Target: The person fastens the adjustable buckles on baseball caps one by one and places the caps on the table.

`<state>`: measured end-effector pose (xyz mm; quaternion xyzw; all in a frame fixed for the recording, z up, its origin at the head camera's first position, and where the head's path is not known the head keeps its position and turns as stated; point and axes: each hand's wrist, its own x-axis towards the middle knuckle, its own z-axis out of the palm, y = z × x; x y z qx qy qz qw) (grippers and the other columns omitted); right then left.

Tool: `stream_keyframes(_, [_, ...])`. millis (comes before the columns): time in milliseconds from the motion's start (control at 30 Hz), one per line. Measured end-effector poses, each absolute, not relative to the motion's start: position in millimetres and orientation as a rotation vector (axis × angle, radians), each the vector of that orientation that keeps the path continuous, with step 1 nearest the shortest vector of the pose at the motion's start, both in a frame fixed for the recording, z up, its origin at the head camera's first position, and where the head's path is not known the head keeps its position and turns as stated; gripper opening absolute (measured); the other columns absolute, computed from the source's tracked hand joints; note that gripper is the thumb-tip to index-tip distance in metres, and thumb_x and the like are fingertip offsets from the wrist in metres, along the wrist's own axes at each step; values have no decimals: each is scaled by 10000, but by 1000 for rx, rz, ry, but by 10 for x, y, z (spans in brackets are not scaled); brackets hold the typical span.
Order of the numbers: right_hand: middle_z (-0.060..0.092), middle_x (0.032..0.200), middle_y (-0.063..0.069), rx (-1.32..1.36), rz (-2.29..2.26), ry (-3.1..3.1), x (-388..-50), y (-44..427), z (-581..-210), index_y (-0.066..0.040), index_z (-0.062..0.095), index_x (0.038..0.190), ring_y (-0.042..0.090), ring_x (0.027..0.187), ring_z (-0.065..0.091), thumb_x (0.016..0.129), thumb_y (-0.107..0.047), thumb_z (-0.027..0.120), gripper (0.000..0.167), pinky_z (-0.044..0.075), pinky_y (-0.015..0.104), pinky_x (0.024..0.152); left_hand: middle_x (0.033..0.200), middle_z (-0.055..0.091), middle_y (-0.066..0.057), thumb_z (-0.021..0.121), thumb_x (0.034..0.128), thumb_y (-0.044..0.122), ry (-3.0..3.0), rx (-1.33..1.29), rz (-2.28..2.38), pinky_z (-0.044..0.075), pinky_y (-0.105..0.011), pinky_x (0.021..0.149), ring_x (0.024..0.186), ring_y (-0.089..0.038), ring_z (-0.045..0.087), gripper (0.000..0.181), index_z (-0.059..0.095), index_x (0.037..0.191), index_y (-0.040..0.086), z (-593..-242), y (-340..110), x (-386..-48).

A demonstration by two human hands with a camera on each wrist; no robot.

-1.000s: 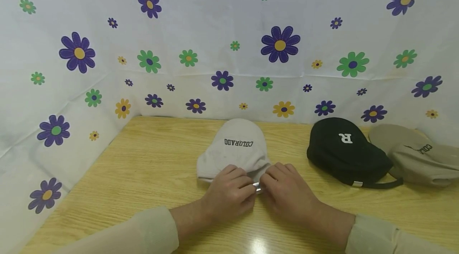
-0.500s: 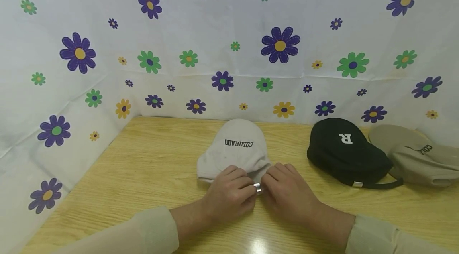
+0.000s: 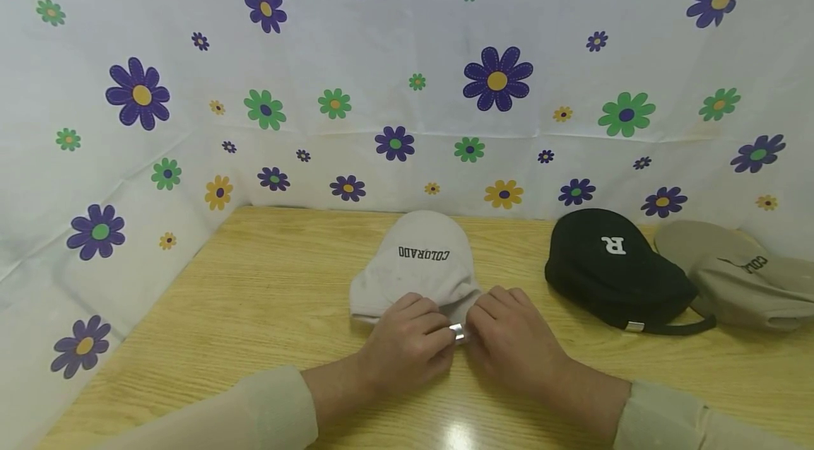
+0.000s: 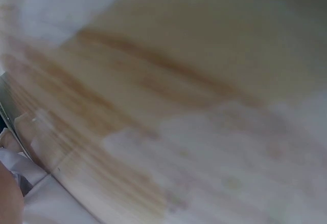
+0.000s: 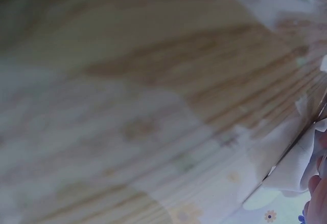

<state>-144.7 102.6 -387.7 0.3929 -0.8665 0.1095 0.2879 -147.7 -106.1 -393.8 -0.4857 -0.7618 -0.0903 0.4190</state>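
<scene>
A pale grey-white baseball cap [image 3: 426,277] with COLORADO upside down on its front lies on the table, brim to the back. At its near edge, my left hand [image 3: 410,337] grips the back strap beside a silver buckle [image 3: 458,334]. Just right of that buckle, the curled fingers of my right hand [image 3: 515,338] pinch the strap's other side. Both hands hide most of the strap. Part of the pale cap [image 4: 53,203] shows at the lower left of the left wrist view. Fingertips [image 5: 317,198] appear beside the cap [image 5: 292,170] in the right wrist view.
To the right sits a black cap [image 3: 604,280] with a white R and a loose buckled strap. A tan cap [image 3: 731,280] lies partly behind it. The wooden table [image 3: 273,273] meets a flower-printed white cloth [image 3: 407,47] at the back and left.
My right hand has shifted slightly right, away from the left hand, and a little more of the silver buckle shows between them. The cap and left hand stay almost still.
</scene>
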Motion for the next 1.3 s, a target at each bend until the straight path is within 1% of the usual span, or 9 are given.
stream_keyframes(367, [555, 764, -56, 1011, 274, -2284, -1450, 1025, -3879, -154, 570, 775, 133, 770, 487, 701, -123, 795, 238, 390, 301, 701, 742, 693, 76, 727, 698, 103, -1899, -1211, -229, 472, -252, 710, 742, -107, 628, 86, 671, 680, 166, -3937, -1060, -1480])
stream_keyframes(800, [547, 757, -50, 970, 255, -2307, -1441, 1024, -3870, -147, 558, 758, 139, 763, 478, 714, -121, 771, 219, 389, 311, 701, 746, 696, 76, 734, 703, 108, -1904, -1213, -235, 473, -254, 708, 746, -103, 630, 92, 670, 674, 168, -3936, -1065, -1479])
stream_keyframes(1300, [494, 740, -77, 927, 253, -2360, -1433, 1031, -3868, -180, 526, 745, 130, 760, 456, 695, -129, 756, 241, 374, 307, 713, 739, 694, 76, 735, 700, 106, -1903, -1212, -235, 474, -245, 705, 737, -102, 626, 99, 666, 669, 169, -3938, -1067, -1481])
